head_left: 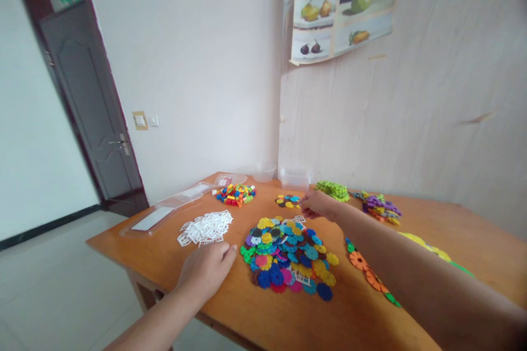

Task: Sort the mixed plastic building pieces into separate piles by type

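My left hand rests at the near table edge in a loose fist, its curled fingers mostly hidden. Just beyond it lies a pile of white grid-like pieces. To its right spreads a large heap of notched plastic discs in blue, yellow, pink, green and other colours, with a few white grid pieces among them. My right hand reaches past this heap, fingers pinched together beside a small group of yellow, blue and dark discs. What its fingertips hold, if anything, cannot be made out.
Colourful building blocks lie at the back. Clear containers stand against the wall, and clear lids lie at left. Lime-green pieces and a mixed purple pile sit at right. Joined orange discs lie below my right forearm.
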Action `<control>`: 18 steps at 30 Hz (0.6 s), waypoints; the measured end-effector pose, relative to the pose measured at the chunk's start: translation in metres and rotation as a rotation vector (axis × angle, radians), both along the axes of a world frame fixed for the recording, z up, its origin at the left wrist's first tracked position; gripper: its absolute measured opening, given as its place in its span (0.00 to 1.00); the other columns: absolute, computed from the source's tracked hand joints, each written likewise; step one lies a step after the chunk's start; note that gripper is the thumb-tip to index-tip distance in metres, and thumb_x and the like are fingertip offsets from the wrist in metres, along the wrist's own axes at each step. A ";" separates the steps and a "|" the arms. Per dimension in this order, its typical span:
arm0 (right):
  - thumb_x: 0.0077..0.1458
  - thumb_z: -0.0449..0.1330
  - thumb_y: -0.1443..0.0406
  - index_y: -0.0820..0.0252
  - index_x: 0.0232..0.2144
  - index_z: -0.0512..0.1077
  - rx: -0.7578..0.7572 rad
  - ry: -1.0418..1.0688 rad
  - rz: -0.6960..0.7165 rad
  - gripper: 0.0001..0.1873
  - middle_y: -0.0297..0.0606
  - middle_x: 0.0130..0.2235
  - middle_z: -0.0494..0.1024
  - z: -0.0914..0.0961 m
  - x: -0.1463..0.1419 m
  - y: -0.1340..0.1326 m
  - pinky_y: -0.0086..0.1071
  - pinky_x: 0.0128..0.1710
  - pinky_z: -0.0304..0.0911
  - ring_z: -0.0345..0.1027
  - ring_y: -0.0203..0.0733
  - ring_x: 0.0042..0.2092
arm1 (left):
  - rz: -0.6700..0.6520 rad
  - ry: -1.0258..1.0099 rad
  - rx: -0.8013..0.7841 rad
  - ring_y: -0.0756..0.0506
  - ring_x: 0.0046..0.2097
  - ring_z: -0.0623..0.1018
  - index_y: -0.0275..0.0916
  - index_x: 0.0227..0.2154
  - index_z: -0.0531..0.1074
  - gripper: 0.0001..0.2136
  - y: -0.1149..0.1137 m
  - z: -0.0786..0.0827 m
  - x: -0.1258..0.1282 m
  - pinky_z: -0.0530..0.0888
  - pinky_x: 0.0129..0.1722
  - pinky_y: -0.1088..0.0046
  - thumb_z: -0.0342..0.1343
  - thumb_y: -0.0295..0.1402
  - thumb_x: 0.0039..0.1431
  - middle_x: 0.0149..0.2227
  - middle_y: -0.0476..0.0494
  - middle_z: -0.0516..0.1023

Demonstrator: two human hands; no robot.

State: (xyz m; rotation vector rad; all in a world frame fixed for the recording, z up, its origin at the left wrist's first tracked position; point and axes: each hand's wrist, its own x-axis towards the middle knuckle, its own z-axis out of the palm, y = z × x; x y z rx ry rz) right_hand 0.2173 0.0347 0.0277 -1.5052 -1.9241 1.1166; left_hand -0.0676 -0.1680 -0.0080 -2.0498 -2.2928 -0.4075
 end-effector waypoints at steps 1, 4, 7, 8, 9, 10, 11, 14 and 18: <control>0.50 0.62 0.68 0.63 0.26 0.69 -0.005 -0.021 0.034 0.05 0.34 0.21 0.73 0.001 0.003 -0.004 0.24 0.23 0.62 0.67 0.32 0.23 | 0.001 -0.002 -0.004 0.48 0.28 0.71 0.39 0.21 0.66 0.22 0.000 0.000 0.000 0.50 0.27 0.71 0.40 0.46 0.65 0.24 0.45 0.73; 0.45 0.64 0.67 0.62 0.28 0.72 -0.009 -0.083 0.159 0.05 0.33 0.21 0.74 0.003 0.009 -0.018 0.23 0.20 0.58 0.66 0.32 0.23 | 0.002 -0.016 -0.022 0.48 0.29 0.71 0.39 0.21 0.67 0.23 0.000 0.001 0.000 0.51 0.27 0.71 0.40 0.46 0.65 0.25 0.44 0.74; 0.43 0.65 0.65 0.61 0.28 0.74 0.008 -0.144 0.270 0.07 0.31 0.22 0.74 0.004 0.009 -0.030 0.23 0.20 0.55 0.64 0.31 0.23 | 0.010 -0.018 -0.030 0.47 0.30 0.72 0.39 0.21 0.67 0.22 -0.001 0.003 0.001 0.51 0.27 0.72 0.40 0.47 0.64 0.25 0.44 0.74; 0.43 0.65 0.65 0.61 0.29 0.75 0.018 -0.160 0.297 0.07 0.31 0.22 0.74 0.003 0.009 -0.032 0.23 0.20 0.55 0.64 0.31 0.23 | 0.012 -0.015 -0.028 0.47 0.30 0.72 0.39 0.21 0.67 0.22 -0.001 0.003 0.001 0.51 0.27 0.72 0.40 0.46 0.64 0.25 0.44 0.74; 0.42 0.66 0.64 0.61 0.29 0.75 0.030 -0.175 0.317 0.09 0.31 0.23 0.74 0.003 0.008 -0.034 0.23 0.21 0.55 0.64 0.31 0.24 | 0.014 -0.012 -0.027 0.47 0.30 0.72 0.39 0.21 0.67 0.22 -0.001 0.003 0.001 0.51 0.27 0.72 0.40 0.46 0.65 0.25 0.44 0.74; 0.42 0.66 0.63 0.61 0.30 0.75 0.043 -0.187 0.332 0.10 0.31 0.24 0.74 0.002 0.008 -0.035 0.23 0.22 0.56 0.65 0.32 0.25 | 0.016 -0.010 -0.025 0.47 0.29 0.71 0.39 0.21 0.66 0.22 -0.001 0.003 0.001 0.51 0.27 0.71 0.40 0.46 0.65 0.25 0.44 0.74; 0.40 0.67 0.63 0.61 0.30 0.75 0.057 -0.197 0.342 0.12 0.31 0.25 0.74 0.002 0.007 -0.035 0.24 0.23 0.57 0.66 0.32 0.26 | 0.015 -0.009 -0.023 0.48 0.29 0.71 0.39 0.21 0.66 0.22 -0.001 0.003 0.001 0.51 0.27 0.71 0.40 0.46 0.65 0.25 0.44 0.74; 0.36 0.70 0.63 0.61 0.29 0.75 0.085 -0.210 0.357 0.14 0.31 0.27 0.75 0.001 0.005 -0.035 0.25 0.25 0.58 0.66 0.34 0.28 | 0.005 -0.007 -0.006 0.49 0.27 0.70 0.38 0.20 0.64 0.22 0.000 0.001 0.001 0.49 0.27 0.71 0.39 0.46 0.65 0.23 0.45 0.72; 0.33 0.71 0.65 0.61 0.26 0.73 0.061 -0.176 0.355 0.14 0.29 0.24 0.73 0.001 0.003 -0.035 0.24 0.24 0.56 0.63 0.32 0.27 | -0.005 -0.003 0.014 0.49 0.26 0.68 0.38 0.20 0.62 0.22 0.000 0.001 0.000 0.48 0.27 0.71 0.40 0.46 0.65 0.22 0.46 0.71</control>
